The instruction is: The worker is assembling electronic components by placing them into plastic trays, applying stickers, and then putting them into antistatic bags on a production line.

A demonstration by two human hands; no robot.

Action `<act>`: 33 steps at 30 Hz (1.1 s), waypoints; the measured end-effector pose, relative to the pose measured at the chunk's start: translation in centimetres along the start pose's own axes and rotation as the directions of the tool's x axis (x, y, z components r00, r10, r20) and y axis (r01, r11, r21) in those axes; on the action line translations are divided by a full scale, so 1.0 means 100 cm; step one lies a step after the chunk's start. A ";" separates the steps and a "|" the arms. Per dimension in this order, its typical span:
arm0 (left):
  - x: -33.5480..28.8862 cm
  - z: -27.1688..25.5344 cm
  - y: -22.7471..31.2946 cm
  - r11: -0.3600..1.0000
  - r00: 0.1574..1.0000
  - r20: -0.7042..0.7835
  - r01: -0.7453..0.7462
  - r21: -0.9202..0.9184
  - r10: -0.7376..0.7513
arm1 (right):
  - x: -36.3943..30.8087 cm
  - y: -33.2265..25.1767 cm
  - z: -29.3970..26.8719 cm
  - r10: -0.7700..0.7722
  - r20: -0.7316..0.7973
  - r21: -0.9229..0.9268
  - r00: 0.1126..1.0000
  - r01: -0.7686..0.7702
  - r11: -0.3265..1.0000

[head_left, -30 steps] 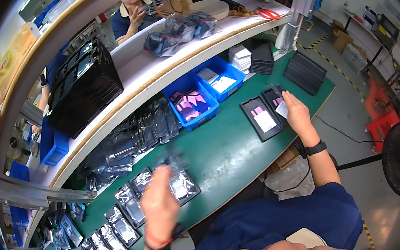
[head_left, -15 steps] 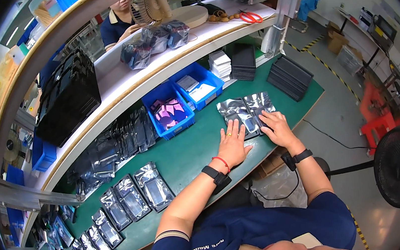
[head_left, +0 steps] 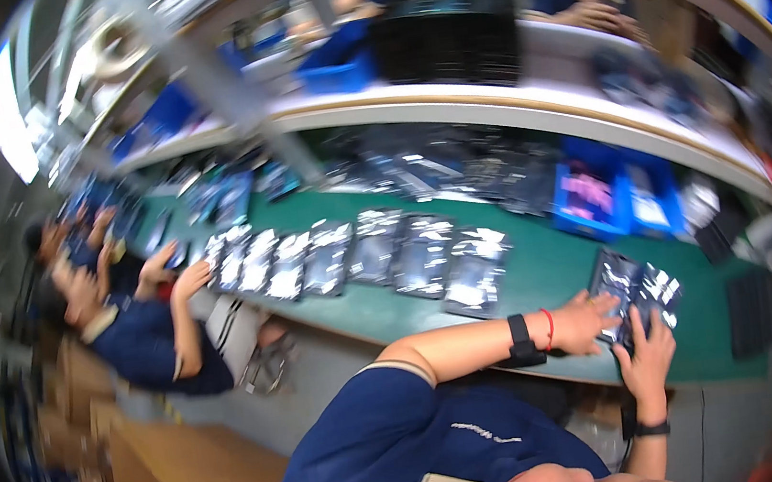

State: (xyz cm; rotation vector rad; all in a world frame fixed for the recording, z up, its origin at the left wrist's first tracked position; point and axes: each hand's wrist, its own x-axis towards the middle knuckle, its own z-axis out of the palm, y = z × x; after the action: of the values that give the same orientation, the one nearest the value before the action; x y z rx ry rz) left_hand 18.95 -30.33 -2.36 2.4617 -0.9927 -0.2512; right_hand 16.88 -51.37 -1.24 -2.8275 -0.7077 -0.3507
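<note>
Two shiny silver-grey pouches (head_left: 617,278) lie side by side on the green tabletop (head_left: 544,270) at the right. My left hand (head_left: 581,323), with a red cord and a black band at its wrist, rests on the left pouch with fingers spread. Over the lower end of the right-hand pouch (head_left: 659,292) is my right hand (head_left: 648,355), fingers stretched out and apart. Neither hand grips anything. Motion blur hides what the pouches contain. Left of my hands runs a row of several similar flat pouches (head_left: 373,250).
Blue bins (head_left: 583,197), one with pink pieces, stand behind the pouches. Stacked black trays (head_left: 751,312) sit at the right. A shelf (head_left: 408,103) spans the back. A co-worker (head_left: 145,319) reaches to the row's left end; cardboard boxes (head_left: 183,468) stand at lower left.
The view has swung to the left, bringing the co-worker and cardboard boxes into sight and shifting my hands rightward in the picture. Both hands stay on the two pouches.
</note>
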 end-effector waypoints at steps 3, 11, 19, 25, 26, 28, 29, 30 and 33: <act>-0.076 -0.028 0.001 0.998 0.921 -0.385 0.067 0.001 -0.062 | 0.007 -0.025 0.001 -0.064 0.073 0.075 0.995 0.059 0.995; -0.369 -0.076 -0.101 0.017 -0.468 -0.744 0.841 -0.540 -0.478 | 0.042 -0.080 0.010 -0.360 0.135 0.222 0.923 0.326 0.919; -0.517 -0.078 -0.169 -0.229 -0.692 -0.388 0.622 -0.749 -0.608 | 0.061 -0.118 0.023 -0.443 0.217 0.203 0.870 0.404 0.892; -0.586 -0.097 -0.198 -0.240 -0.591 -0.414 0.729 -0.641 -0.692 | 0.074 -0.182 0.027 -0.490 0.264 0.229 0.831 0.439 0.869; -0.598 -0.103 -0.202 -0.255 -0.592 -0.392 0.727 -0.638 -0.704 | 0.076 -0.193 0.029 -0.511 0.250 0.255 0.823 0.453 0.854; -0.621 -0.113 -0.209 -0.259 -0.592 -0.389 0.727 -0.636 -0.705 | 0.079 -0.219 0.032 -0.516 0.253 0.249 0.818 0.460 0.852; -0.630 -0.120 -0.215 -0.270 -0.587 -0.378 0.732 -0.626 -0.716 | 0.081 -0.230 0.036 -0.532 0.237 0.236 0.813 0.483 0.843; -0.638 -0.125 -0.220 -0.278 -0.586 -0.365 0.731 -0.623 -0.724 | 0.083 -0.239 0.038 -0.545 0.220 0.221 0.809 0.503 0.835; -0.656 -0.139 -0.246 -0.291 -0.556 -0.325 0.749 -0.595 -0.765 | 0.088 -0.261 0.041 -0.541 0.197 0.197 0.817 0.508 0.839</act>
State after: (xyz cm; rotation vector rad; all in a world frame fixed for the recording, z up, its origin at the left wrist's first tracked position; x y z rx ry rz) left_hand -8.81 35.43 -2.64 2.1037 1.8011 0.2544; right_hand 12.54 -23.89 0.95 -2.5200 -1.5161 -0.0204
